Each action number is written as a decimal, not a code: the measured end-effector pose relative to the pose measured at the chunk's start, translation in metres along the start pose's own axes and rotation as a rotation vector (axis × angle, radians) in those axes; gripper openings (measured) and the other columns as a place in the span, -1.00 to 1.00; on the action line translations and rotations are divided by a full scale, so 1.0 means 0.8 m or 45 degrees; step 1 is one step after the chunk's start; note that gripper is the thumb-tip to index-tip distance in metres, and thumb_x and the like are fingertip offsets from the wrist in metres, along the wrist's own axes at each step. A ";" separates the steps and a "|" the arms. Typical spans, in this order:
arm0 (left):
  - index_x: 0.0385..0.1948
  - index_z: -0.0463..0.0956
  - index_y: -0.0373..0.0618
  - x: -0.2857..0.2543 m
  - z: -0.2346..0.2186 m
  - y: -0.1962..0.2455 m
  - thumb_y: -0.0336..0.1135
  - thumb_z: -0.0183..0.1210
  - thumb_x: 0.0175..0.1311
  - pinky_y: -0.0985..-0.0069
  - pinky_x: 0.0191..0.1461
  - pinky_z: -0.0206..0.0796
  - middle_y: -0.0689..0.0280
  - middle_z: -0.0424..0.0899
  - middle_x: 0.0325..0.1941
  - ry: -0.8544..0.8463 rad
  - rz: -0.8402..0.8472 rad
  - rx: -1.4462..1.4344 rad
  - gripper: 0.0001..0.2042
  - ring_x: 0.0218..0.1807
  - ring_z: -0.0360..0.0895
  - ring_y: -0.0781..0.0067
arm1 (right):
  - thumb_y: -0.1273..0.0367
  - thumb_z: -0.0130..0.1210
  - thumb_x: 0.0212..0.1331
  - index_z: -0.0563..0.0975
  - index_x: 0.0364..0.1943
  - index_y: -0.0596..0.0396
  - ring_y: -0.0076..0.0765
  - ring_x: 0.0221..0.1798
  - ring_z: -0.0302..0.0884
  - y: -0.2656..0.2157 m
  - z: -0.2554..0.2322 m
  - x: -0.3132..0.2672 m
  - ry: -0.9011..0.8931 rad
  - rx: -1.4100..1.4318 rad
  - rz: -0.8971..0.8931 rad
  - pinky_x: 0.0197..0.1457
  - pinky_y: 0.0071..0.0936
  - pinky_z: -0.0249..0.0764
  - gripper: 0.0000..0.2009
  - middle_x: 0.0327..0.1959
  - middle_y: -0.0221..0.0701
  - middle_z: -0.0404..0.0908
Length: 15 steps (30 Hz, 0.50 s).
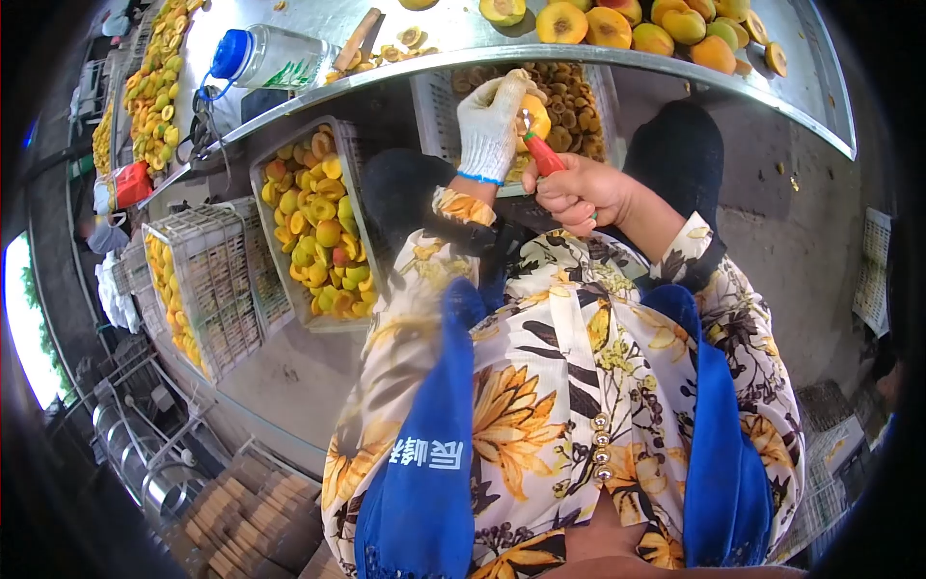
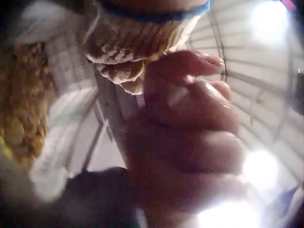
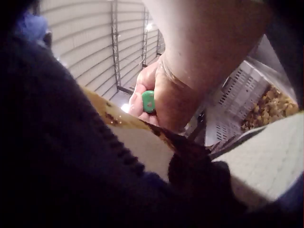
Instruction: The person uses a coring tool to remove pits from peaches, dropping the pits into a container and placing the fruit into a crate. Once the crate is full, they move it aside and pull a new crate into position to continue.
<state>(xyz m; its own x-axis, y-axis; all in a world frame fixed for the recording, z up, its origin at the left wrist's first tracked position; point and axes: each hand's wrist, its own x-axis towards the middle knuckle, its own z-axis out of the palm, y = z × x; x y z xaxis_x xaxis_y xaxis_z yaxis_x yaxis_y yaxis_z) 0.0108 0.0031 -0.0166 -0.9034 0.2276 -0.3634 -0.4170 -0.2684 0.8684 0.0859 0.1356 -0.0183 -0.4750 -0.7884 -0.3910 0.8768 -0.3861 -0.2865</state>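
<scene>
In the head view my left hand (image 1: 485, 125), in a white knit glove with a blue cuff edge, holds a yellow peach (image 1: 536, 120) over a crate. My bare right hand (image 1: 590, 189) grips the red handle of a small pitting tool (image 1: 546, 154), its metal tip against the fruit. The handle's green butt (image 3: 148, 101) pokes out of the fist in the right wrist view. The left wrist view shows the glove (image 2: 142, 38) beside the curled bare right hand (image 2: 190, 133); the peach is hidden there.
A metal table (image 1: 810, 96) ahead bears peaches (image 1: 690, 27), a bottle with a blue cap (image 1: 280, 58) and a wooden stick (image 1: 357, 41). Below the hands sits a crate of brownish cut pieces (image 1: 577, 124). To the left stand a crate of yellow peach halves (image 1: 323, 232) and stacked crates (image 1: 217, 280).
</scene>
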 end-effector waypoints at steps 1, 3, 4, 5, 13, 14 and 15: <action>-0.42 0.44 -0.21 -0.001 0.003 0.002 -0.10 0.00 0.29 0.52 -0.57 0.32 0.15 0.60 -0.49 0.020 -0.076 -0.149 -0.69 -0.59 0.49 0.36 | 0.46 -0.07 0.19 0.38 -0.21 0.01 -0.76 -0.83 -0.02 0.002 -0.004 0.004 -0.039 0.067 -0.035 -0.83 -0.67 -0.02 -0.89 -0.75 -0.63 0.11; -0.44 0.42 -0.11 0.002 0.009 0.000 -0.03 -0.03 0.29 0.56 -0.59 0.29 0.21 0.59 -0.48 0.027 -0.182 -0.381 -0.69 -0.58 0.50 0.35 | 0.50 -0.13 0.18 0.34 -0.19 0.05 -0.76 -0.86 -0.01 0.010 -0.004 0.008 -0.121 0.211 -0.110 -0.86 -0.69 0.00 -0.87 -0.75 -0.58 0.11; -0.44 0.41 -0.08 0.002 0.005 -0.001 0.00 -0.04 0.29 0.56 -0.60 0.29 0.21 0.59 -0.47 0.132 -0.231 -0.498 -0.68 -0.58 0.49 0.33 | 0.50 -0.14 0.19 0.34 -0.20 0.04 -0.76 -0.86 -0.01 0.012 -0.001 0.007 -0.150 0.195 -0.148 -0.87 -0.69 0.00 -0.87 -0.75 -0.58 0.11; -0.43 0.40 -0.06 0.005 0.000 0.001 0.02 -0.06 0.29 0.55 -0.60 0.29 0.21 0.58 -0.46 0.229 -0.277 -0.615 -0.67 -0.58 0.49 0.32 | 0.50 -0.14 0.19 0.34 -0.20 0.04 -0.76 -0.86 -0.01 0.011 0.002 0.005 -0.178 0.174 -0.192 -0.87 -0.69 0.00 -0.88 -0.75 -0.58 0.11; -0.32 0.56 -0.14 -0.091 -0.223 0.112 -0.02 0.08 0.21 0.48 -0.28 0.42 0.18 0.61 -0.33 0.876 0.424 0.463 -0.66 -0.35 0.56 0.36 | 0.22 0.11 0.09 0.40 -0.29 0.09 -0.21 -0.57 0.44 0.002 -0.051 0.027 0.747 -1.403 -0.040 -0.48 -0.34 0.38 -0.74 -0.57 -0.26 0.45; -0.26 0.59 -0.16 -0.094 -0.295 0.111 0.02 0.14 0.13 0.47 -0.15 0.39 0.19 0.64 -0.26 1.019 0.112 1.168 -0.60 -0.24 0.57 0.35 | 0.18 0.14 0.06 0.41 -0.32 0.12 -0.07 -0.47 0.52 0.008 -0.066 0.035 0.900 -1.838 -0.044 -0.38 -0.27 0.43 -0.70 -0.52 -0.17 0.52; -0.20 0.58 -0.16 -0.106 -0.285 0.125 0.02 0.19 0.07 0.44 0.00 0.33 0.18 0.64 -0.17 1.131 -0.057 1.971 -0.57 -0.14 0.56 0.28 | 0.09 0.19 -0.04 0.44 -0.37 0.17 0.12 -0.21 0.50 0.011 -0.065 0.035 1.019 -1.860 -0.106 -0.13 -0.20 0.39 -0.60 -0.37 -0.02 0.55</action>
<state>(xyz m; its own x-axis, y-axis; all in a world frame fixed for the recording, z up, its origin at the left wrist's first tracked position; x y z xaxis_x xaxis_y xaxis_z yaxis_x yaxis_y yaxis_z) 0.0231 -0.2564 0.0240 -0.8908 -0.4544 0.0061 -0.4478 0.8801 0.1577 0.0767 0.1353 -0.0773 -0.8339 -0.1840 -0.5204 0.2644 0.6945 -0.6692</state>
